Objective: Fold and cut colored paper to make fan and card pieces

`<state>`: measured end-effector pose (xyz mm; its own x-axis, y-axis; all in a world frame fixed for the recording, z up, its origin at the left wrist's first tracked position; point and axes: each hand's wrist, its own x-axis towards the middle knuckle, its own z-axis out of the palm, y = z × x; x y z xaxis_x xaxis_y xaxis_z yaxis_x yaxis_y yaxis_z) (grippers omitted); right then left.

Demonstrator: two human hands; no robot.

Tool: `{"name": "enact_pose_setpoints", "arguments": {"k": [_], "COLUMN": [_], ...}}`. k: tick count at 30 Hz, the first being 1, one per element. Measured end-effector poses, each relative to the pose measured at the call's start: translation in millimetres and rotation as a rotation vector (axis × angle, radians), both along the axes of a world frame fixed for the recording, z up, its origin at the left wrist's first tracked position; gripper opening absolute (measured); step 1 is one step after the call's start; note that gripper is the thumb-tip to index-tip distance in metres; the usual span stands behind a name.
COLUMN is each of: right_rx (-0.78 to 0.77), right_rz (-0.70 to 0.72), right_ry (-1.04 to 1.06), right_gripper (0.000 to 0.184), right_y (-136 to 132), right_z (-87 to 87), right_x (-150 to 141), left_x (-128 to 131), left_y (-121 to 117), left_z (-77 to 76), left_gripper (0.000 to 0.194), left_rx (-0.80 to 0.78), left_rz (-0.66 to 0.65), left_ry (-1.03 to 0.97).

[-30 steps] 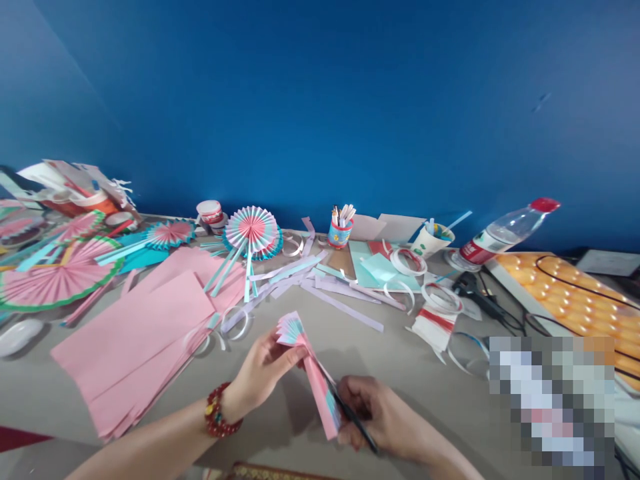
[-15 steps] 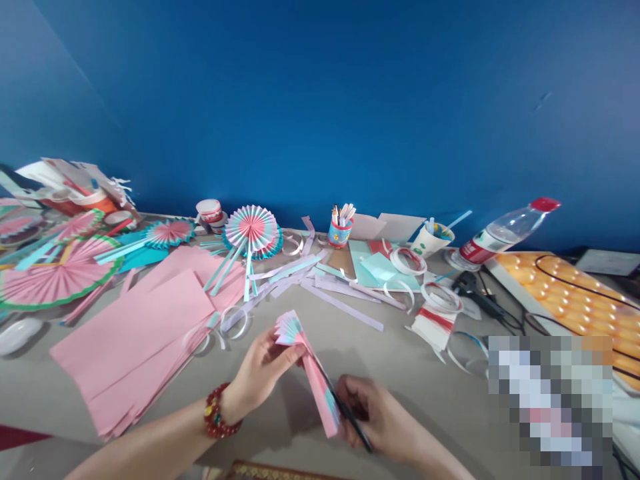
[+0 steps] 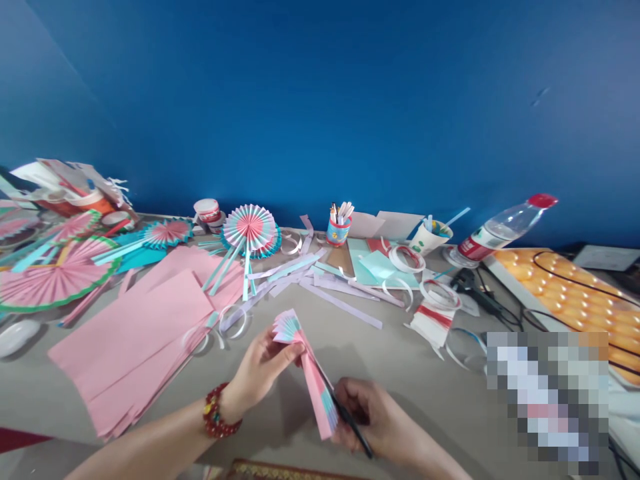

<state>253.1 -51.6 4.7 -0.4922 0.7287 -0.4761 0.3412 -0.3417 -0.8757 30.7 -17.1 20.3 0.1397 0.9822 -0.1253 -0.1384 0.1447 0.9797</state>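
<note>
My left hand (image 3: 263,363) is closed, thumb and fingers pinching a pleated paper strip (image 3: 315,383) near its upper part. The strip is pink with pale blue and lilac bands, its folds fanning out at both ends. It slants down to the right above the table. My right hand (image 3: 373,420) is closed around a slim black tool (image 3: 354,427), which lies along the strip's right edge. Its kind I cannot make out. The right fingers are close to the strip's lower end; whether they touch it is hidden.
Pink paper sheets (image 3: 135,327) lie at left, near finished paper fans (image 3: 249,227). Lilac strips (image 3: 345,310), tape rolls (image 3: 407,259), a pen cup (image 3: 339,233) and a paper cup (image 3: 425,240) stand or lie behind. A bottle (image 3: 500,233) and cables (image 3: 487,303) are at right.
The strip's lower end has shifted slightly left and its folds there have spread a little wider. Both hands keep their hold. The view has shifted slightly.
</note>
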Motion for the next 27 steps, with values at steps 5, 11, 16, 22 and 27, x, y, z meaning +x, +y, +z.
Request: {"name": "enact_pose_setpoints", "arguments": {"k": [5, 11, 16, 22, 27], "right_rx": [0.061, 0.085, 0.086, 0.109, 0.089], "right_rz": [-0.037, -0.067, -0.076, -0.100, -0.110], "right_ry": [-0.051, -0.015, -0.010, -0.016, -0.035], "right_gripper": [0.023, 0.016, 0.016, 0.015, 0.017], "right_y": [-0.7, -1.7, -2.4, -2.7, -2.6], "right_z": [-2.1, -1.5, -0.4, -3.0, -6.7], "right_x": [-2.1, -4.8, -6.5, -7.6, -7.8], "left_x": [-0.5, -1.0, -0.2, -0.6, -2.5], "left_y": [-2.0, -2.6, -1.6, -2.3, -2.8], "left_z": [-0.4, -2.8, 1.5, 4.0, 1.0], "left_gripper": [0.027, 0.023, 0.024, 0.024, 0.024], "left_rx": [-0.013, -0.012, -0.012, -0.023, -0.020], "left_rz": [-0.016, -0.017, 0.017, 0.012, -0.007], "left_ry": [-0.019, -0.040, -0.045, -0.035, -0.012]}}
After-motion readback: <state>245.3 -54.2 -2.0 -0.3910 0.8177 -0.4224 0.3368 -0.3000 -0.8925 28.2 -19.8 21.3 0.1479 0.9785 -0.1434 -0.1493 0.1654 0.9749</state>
